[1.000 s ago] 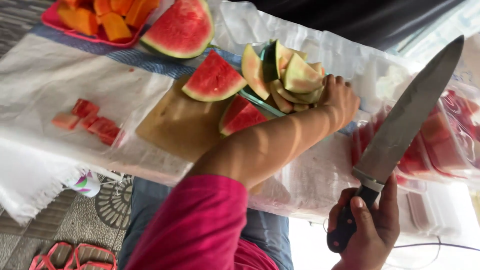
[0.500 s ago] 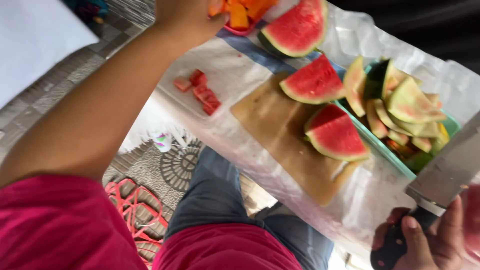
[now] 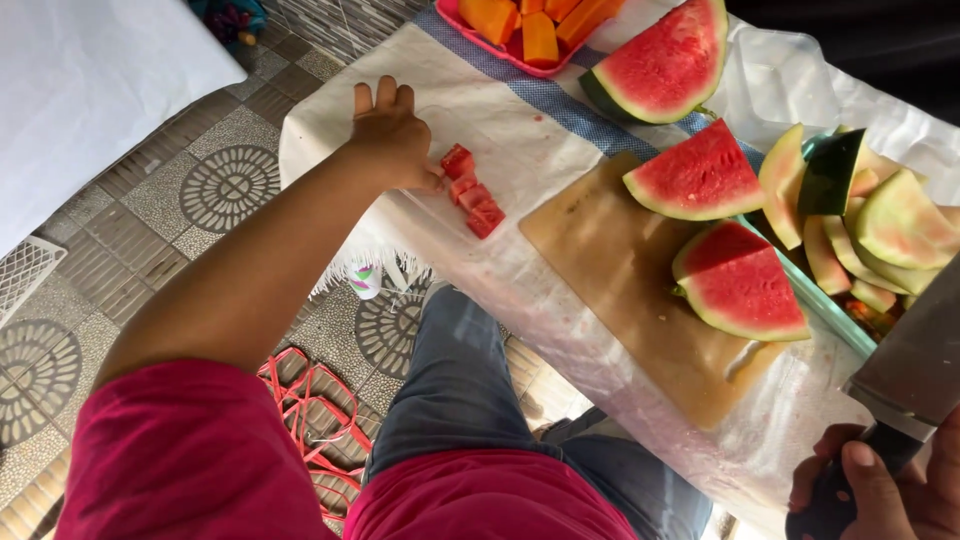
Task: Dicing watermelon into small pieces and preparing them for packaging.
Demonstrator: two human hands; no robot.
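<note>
Bare cloth on the table (image 3: 560,260) lies open between the red cubes (image 3: 472,190) and the cutting board (image 3: 630,290); a hand could pass there. Left hand (image 3: 392,135) sits just beside the cubes and blocks the approach from the table's far-left edge. Front half of the board is bare. Its back edge is crowded by two watermelon wedges (image 3: 735,280), with a bin of rinds (image 3: 860,215) just behind. Right hand (image 3: 880,490) holds a large knife (image 3: 915,355) at the near-right corner, blade over the bin's edge.

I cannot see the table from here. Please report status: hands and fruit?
Left hand touching small red watermelon cubes. Right hand grips large steel knife. Nothing between.
</note>
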